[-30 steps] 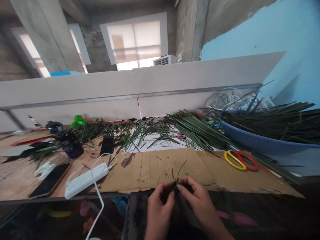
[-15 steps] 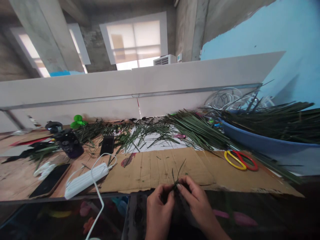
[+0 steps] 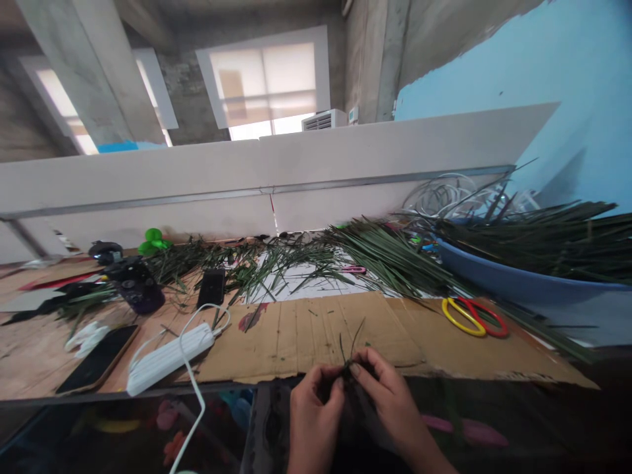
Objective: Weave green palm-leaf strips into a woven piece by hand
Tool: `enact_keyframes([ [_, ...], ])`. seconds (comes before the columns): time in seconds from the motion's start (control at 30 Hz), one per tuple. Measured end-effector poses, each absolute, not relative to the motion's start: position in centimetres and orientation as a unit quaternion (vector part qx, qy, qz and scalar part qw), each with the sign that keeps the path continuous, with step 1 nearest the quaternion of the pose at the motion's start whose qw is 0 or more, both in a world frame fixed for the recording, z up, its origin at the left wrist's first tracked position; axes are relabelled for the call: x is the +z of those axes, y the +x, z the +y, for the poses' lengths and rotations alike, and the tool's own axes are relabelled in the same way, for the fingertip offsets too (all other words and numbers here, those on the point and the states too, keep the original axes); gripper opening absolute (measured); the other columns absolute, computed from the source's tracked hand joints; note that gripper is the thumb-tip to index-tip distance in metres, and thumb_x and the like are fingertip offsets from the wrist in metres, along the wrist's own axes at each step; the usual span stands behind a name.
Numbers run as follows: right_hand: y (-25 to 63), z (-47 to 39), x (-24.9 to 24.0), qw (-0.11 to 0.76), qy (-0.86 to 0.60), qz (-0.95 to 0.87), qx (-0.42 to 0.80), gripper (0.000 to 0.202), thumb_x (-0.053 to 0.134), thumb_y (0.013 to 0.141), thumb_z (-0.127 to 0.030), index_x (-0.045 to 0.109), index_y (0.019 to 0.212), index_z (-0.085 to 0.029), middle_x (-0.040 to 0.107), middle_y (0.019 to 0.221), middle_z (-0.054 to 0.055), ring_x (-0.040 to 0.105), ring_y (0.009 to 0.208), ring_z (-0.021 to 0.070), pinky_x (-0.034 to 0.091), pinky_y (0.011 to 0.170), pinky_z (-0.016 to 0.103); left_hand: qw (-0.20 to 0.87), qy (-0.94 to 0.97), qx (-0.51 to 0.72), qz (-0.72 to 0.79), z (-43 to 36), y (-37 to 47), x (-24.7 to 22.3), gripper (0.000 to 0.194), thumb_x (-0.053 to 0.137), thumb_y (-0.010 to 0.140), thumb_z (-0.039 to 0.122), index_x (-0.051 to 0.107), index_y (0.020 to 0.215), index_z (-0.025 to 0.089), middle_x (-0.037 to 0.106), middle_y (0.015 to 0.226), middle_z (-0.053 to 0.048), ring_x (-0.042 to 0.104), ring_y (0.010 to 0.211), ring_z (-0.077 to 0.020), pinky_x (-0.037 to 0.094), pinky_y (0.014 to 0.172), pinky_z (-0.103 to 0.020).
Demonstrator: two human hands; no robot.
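A small dark green piece of leaf (image 3: 347, 364) is pinched between both hands at the front edge of the cardboard, with two thin tips standing up from it. My left hand (image 3: 316, 411) grips it from the left with thumb and fingers closed. From the right, my right hand (image 3: 388, 395) holds the same piece between thumb and forefinger. The fingertips hide most of its lower part. Under and behind the hands lies the brown cardboard (image 3: 306, 336).
Red and yellow scissors (image 3: 476, 317) lie on the cardboard's right. Long leaves (image 3: 390, 253) spread behind; a blue basin (image 3: 518, 273) of leaves stands right. Leftward are a white power strip (image 3: 170, 359), phones (image 3: 99, 359), a dark cup (image 3: 135, 283) and a pink cutter (image 3: 354, 269).
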State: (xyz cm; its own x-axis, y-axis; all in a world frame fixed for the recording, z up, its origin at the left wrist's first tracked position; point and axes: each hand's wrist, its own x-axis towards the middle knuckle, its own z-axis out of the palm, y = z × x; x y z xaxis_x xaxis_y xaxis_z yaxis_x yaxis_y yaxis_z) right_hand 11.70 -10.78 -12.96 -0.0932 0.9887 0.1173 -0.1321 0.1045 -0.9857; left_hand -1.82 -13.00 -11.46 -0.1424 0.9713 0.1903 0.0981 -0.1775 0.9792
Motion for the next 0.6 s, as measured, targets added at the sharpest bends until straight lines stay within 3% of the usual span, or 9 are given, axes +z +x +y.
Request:
enact_keyframes([
  [0.4,12.0,-10.7,-13.1,0.526,-0.429,-0.572,0.461,0.022,0.061,0.087,-0.041,0.059,0.08,-0.02,0.056,0.075,0.0,0.052,0.075,0.0202,0.044,0.068,0.028,0.369,0.546,0.549,0.514,-12.8,-1.7,-11.9,0.009,0.066,0.079,0.022,0.075,0.08,0.019,0.077,0.078,-0.005,0.07,0.075,-0.0224,0.052,0.071,-0.027],
  [0.6,11.2,-10.8,-13.4,0.547,-0.424,-0.536,0.484,0.021,0.062,0.086,-0.042,0.06,0.082,-0.021,0.056,0.076,-0.001,0.053,0.074,0.0199,0.045,0.068,0.028,0.372,0.516,0.568,0.522,-12.7,-1.5,-12.3,0.009,0.067,0.077,0.023,0.075,0.077,0.018,0.076,0.073,-0.005,0.069,0.071,-0.022,0.051,0.069,-0.027],
])
